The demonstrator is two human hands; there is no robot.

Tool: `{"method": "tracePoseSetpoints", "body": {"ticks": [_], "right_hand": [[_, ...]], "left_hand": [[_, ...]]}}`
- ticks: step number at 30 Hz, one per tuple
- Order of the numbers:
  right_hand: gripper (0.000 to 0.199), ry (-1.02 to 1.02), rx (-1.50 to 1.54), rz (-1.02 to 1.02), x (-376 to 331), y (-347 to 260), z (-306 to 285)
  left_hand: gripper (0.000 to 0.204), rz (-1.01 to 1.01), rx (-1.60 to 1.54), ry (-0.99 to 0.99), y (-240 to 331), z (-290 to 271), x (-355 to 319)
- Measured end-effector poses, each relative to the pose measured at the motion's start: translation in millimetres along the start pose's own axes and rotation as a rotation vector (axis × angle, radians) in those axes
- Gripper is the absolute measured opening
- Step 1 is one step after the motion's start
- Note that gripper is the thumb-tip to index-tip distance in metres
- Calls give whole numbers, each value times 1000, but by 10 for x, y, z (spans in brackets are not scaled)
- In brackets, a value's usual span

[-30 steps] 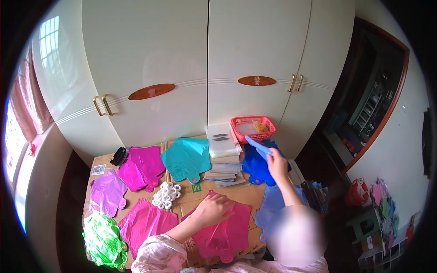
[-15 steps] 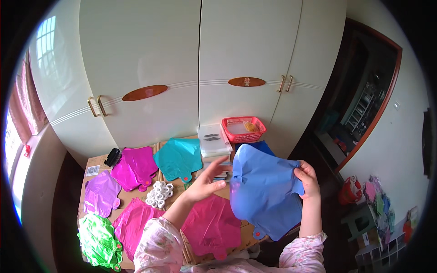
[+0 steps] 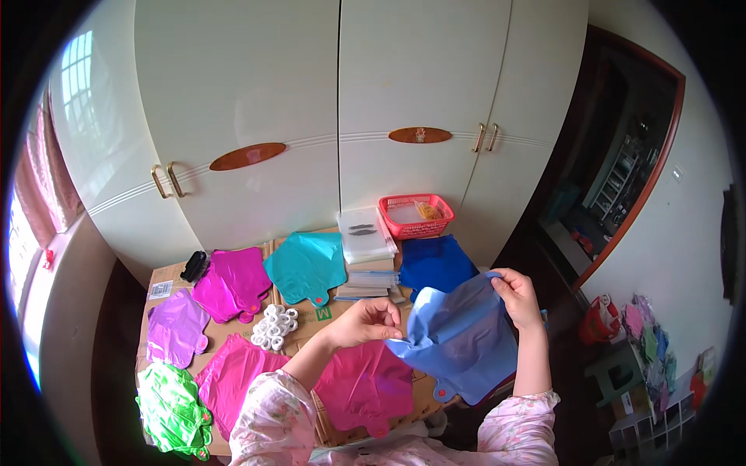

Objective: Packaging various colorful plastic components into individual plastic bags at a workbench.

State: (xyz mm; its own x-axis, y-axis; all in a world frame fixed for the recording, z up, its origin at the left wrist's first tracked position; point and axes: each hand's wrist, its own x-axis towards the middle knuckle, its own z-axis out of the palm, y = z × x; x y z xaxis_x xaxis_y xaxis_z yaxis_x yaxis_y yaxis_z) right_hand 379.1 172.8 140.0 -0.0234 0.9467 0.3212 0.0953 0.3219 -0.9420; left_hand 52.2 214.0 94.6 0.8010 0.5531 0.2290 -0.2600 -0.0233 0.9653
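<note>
A light blue sheet (image 3: 464, 318) of thin film hangs above the near right side of the table (image 3: 308, 330). The right hand (image 3: 522, 298) pinches its upper right corner; the left hand (image 3: 359, 323) pinches its left edge. It looks light, limp, probably slippery and easily creased; corners seem the surest hold. Beyond lie two pink sheets (image 3: 364, 388), one green (image 3: 172, 408), one lilac (image 3: 176, 330), white rings (image 3: 272, 330) too clustered to count, one magenta (image 3: 229, 286), one teal (image 3: 305, 268), one dark blue (image 3: 439, 264), then one red basket (image 3: 416, 231).
</note>
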Motion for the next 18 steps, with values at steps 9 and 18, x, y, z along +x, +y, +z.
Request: {"method": "tracePoseSetpoints", "body": {"ticks": [9, 18], "right_hand": [[14, 76, 83, -27, 23, -33, 8], [16, 343, 80, -48, 4, 224, -83]], "left_hand": [[14, -43, 132, -43, 15, 121, -115], [7, -26, -2, 265, -191, 26, -232]]}}
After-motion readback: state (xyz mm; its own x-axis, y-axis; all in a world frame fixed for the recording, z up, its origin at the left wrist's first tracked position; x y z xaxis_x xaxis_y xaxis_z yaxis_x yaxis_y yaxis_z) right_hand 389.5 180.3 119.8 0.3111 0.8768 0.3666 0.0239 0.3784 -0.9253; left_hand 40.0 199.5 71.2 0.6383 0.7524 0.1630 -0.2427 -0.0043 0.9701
